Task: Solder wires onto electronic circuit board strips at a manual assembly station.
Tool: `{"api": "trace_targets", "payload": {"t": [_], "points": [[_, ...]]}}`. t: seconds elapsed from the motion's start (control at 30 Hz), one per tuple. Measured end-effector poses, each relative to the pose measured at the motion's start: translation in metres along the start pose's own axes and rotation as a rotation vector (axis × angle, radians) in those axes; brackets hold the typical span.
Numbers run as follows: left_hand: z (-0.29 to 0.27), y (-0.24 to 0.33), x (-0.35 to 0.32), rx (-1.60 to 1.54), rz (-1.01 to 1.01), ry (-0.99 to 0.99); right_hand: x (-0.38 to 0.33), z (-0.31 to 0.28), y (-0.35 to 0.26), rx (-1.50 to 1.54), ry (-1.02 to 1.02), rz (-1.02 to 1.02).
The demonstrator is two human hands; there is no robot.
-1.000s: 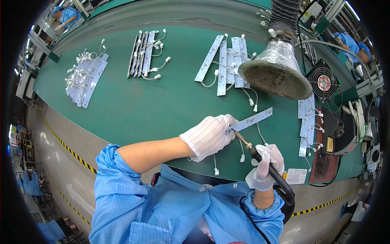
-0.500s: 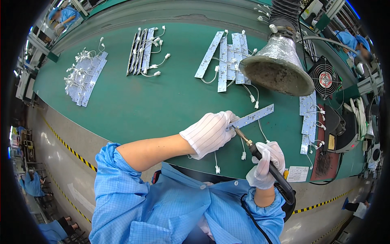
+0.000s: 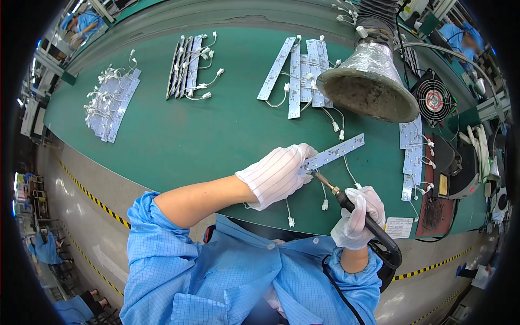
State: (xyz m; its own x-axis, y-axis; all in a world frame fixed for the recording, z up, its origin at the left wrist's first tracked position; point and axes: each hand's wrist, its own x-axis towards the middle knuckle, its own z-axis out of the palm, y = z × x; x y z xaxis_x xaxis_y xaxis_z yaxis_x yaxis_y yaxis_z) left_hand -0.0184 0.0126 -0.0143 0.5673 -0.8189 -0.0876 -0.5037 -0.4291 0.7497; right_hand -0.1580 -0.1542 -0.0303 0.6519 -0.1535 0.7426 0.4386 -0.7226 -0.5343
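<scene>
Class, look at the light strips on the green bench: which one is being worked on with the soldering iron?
The single strip lying apart, pinned by the left hand, with the soldering iron in the right hand at its near end; the others lie in untouched groups.

Gloved left hand (image 3: 277,174) covers the near end of an LED strip board (image 3: 336,152); the soldering iron (image 3: 355,208) tip contact is too small to make out.

Strip: the LED strip (image 3: 334,154) under the left hand (image 3: 279,174) has swung slightly, its far end now angled a little more up and to the right.
Iron: the soldering iron (image 3: 346,201) in the right hand (image 3: 357,218) has eased a touch (barely) nearer the strip's near end.
</scene>
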Motion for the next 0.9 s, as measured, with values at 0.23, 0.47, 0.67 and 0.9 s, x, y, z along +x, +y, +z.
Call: {"api": "trace_targets", "payload": {"t": [0.23, 0.47, 0.67, 0.9], "points": [[0.001, 0.004, -0.001, -0.018, -0.013, 0.005, -0.001, 0.000, -0.001, 0.048, -0.028, 0.051], [0.005, -0.001, 0.000, 0.023, 0.012, 0.057, 0.000, 0.001, 0.001, 0.047, -0.004, 0.024], [0.005, -0.002, -0.001, 0.022, 0.015, 0.068, -0.001, 0.001, 0.002, 0.094, -0.006, 0.056], [-0.012, 0.010, -0.003, 0.079, 0.057, 0.055, -0.003, 0.000, 0.004, 0.095, 0.062, 0.043]]}}
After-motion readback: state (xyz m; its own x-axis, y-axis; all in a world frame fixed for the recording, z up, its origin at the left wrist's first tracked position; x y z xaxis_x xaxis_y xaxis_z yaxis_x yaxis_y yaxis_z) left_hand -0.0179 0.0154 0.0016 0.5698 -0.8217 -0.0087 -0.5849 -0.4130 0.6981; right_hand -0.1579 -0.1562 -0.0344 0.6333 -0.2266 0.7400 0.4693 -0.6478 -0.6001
